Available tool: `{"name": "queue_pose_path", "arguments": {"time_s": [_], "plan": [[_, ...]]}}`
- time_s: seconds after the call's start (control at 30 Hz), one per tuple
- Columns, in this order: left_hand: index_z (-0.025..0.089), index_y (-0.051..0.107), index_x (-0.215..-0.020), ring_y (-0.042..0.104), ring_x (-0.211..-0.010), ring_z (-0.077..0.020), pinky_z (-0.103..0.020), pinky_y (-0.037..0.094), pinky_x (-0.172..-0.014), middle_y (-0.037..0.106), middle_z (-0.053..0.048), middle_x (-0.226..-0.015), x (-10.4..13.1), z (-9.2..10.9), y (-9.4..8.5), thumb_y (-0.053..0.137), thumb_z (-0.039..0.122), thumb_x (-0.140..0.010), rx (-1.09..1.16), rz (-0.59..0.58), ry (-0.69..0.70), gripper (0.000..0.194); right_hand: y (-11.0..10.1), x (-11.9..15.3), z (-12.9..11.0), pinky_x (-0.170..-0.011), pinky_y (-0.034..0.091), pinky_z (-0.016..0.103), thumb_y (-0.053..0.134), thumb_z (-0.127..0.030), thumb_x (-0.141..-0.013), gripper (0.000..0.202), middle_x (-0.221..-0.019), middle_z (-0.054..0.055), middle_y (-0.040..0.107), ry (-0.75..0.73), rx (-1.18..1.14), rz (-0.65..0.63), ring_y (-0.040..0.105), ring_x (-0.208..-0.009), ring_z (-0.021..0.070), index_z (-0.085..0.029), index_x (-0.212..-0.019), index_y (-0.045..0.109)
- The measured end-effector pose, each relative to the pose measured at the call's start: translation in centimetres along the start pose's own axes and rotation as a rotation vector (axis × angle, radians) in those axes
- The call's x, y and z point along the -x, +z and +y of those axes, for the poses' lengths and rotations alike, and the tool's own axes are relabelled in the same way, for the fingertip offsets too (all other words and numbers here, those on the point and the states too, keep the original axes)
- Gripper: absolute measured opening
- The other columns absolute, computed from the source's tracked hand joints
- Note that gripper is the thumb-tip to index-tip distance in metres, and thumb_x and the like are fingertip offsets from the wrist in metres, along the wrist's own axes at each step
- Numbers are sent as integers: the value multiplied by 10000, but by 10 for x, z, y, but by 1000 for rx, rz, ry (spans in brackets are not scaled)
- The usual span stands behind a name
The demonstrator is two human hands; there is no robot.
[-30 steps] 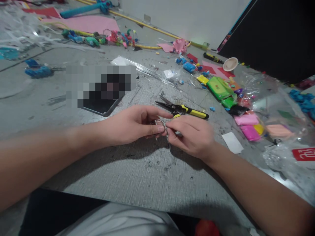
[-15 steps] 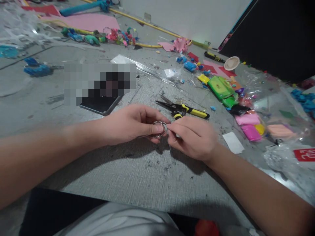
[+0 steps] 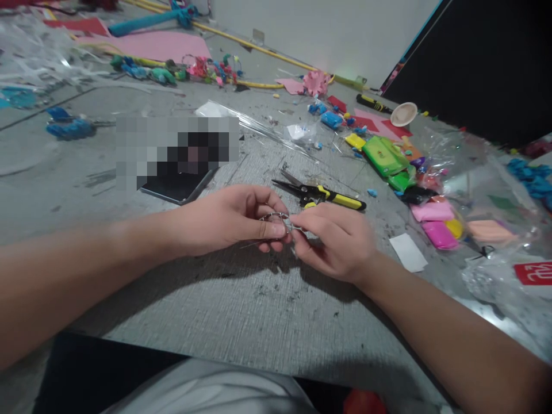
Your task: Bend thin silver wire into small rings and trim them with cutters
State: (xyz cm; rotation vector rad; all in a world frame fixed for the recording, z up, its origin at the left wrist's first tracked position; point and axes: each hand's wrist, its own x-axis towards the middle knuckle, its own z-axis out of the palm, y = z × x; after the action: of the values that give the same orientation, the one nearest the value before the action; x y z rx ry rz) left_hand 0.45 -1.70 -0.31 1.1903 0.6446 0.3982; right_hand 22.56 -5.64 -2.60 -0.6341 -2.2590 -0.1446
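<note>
Fingers of the left hand (image 3: 252, 221) are being kept nearly closed around a small wire piece (image 3: 276, 215), its rim being pinched under the thumb. Its right end is being gripped by the right hand (image 3: 330, 238), thumb and forefinger almost together. The piece is being held above the grey desk (image 3: 241, 322), just in front of black-and-yellow pliers (image 3: 321, 194); a dark phone (image 3: 175, 181) is being supported by the desk, beyond the left wrist.

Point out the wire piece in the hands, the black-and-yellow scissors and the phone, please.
Wire piece (image 3: 273, 214): head view, on its upper curved edge.
Black-and-yellow scissors (image 3: 345, 200): head view, on the upper handle.
Phone (image 3: 173, 185): head view, on the dark screen.
</note>
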Motion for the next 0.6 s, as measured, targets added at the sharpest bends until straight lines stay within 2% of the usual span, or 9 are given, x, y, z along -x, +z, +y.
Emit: {"name": "queue_pose_path", "arguments": {"time_s": [0.1, 0.23, 0.33, 0.43, 0.6], "plan": [[144, 624, -848, 695, -656, -87, -187, 571, -645, 759, -13, -750, 1, 1, -1, 782, 113, -802, -7, 8, -5, 167, 1, -2, -4, -722, 594, 319, 602, -149, -922, 145, -919, 71, 744, 76, -76, 28, 705, -818, 182, -197, -1050, 648], [151, 627, -760, 696, -667, -88, -192, 572, -675, 750, 6, -721, 2, 2, 0, 801, 149, -787, -70, 112, 52, 176, 4, -5, -14, -587, 534, 243, 616, -167, -897, 36, -807, 22, 673, 433, -298, 42, 623, -694, 130, -197, -882, 629], [153, 617, -717, 687, -662, -86, -191, 567, -674, 727, 29, -689, 3, 2, 2, 806, 158, -774, -92, 199, 77, 198, 7, -6, -20, -584, 536, 226, 641, -216, -897, 26, -837, 13, 661, 620, -508, 24, 635, -735, 130, -198, -915, 641], [149, 645, -696, 663, -636, -80, -180, 542, -643, 713, 31, -666, 3, 3, 3, 798, 161, -773, -139, 237, 81, 171, 10, -7, -22, -605, 537, 228, 658, -244, -908, 57, -845, 15, 672, 715, -619, 47, 646, -751, 131, -190, -925, 662], [153, 756, -746, 624, -638, -91, -182, 477, -600, 725, 6, -681, 5, 9, 1, 766, 224, -817, -380, 241, 125, 102, 10, -8, -20, -537, 496, 211, 677, -265, -915, 81, -759, -1, 659, 814, -725, 66, 623, -664, 118, -185, -912, 669]]}}
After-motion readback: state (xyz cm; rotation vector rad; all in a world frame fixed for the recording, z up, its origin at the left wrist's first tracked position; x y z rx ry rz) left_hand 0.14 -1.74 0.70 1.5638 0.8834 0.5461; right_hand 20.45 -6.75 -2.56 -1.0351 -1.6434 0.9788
